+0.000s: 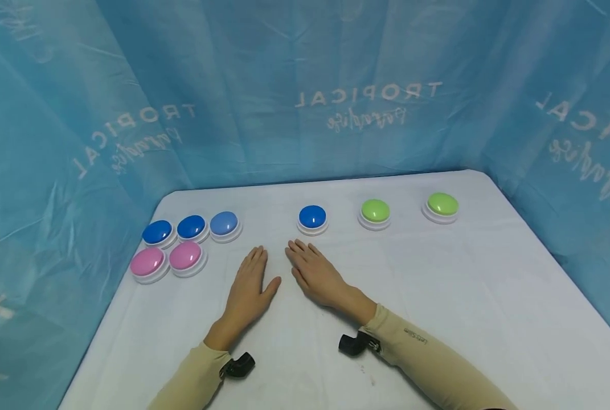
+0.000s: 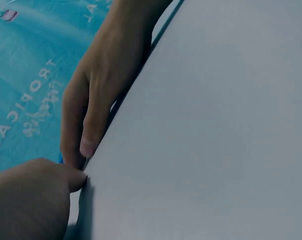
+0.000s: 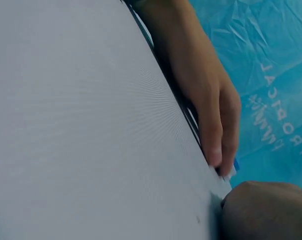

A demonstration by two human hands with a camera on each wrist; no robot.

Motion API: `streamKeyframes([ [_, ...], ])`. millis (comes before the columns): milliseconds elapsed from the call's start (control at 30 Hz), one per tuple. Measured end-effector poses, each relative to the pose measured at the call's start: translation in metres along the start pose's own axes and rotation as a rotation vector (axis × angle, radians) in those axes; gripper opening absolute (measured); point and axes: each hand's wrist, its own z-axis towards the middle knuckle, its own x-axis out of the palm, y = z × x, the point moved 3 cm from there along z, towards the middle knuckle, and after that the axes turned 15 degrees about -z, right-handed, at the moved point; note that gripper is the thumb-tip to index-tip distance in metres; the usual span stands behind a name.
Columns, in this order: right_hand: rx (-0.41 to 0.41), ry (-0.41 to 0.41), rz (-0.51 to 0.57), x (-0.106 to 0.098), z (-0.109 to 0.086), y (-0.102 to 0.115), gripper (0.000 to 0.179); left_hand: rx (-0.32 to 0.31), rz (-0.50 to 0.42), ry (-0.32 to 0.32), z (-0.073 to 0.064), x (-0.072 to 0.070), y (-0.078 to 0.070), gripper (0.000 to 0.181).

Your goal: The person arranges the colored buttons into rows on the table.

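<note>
My left hand (image 1: 248, 290) rests palm down on the white table, its fingers straight and its thumb spread to the side. Beside it, my right hand (image 1: 319, 276) also lies palm down, fingers extended toward the back. Neither holds anything. Just beyond the right fingertips sits a blue domed push button (image 1: 312, 217) on a white base. Left of my left hand are a light blue button (image 1: 224, 224) and a pink button (image 1: 185, 256). Both wrist views show the hands low against the tabletop.
Two dark blue buttons (image 1: 191, 227) and a second pink button (image 1: 147, 262) complete the left cluster. Two green buttons (image 1: 375, 211) stand at the back right. A blue curtain (image 1: 305, 85) with mirrored lettering surrounds the white table (image 1: 489, 319).
</note>
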Motion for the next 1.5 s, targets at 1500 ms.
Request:
streamKeyframes([
  [1500,0.211,-0.049,0.249,0.027,0.102,0.010,0.075,-0.243,-0.207,-0.329,0.044,-0.017,0.033,0.081],
])
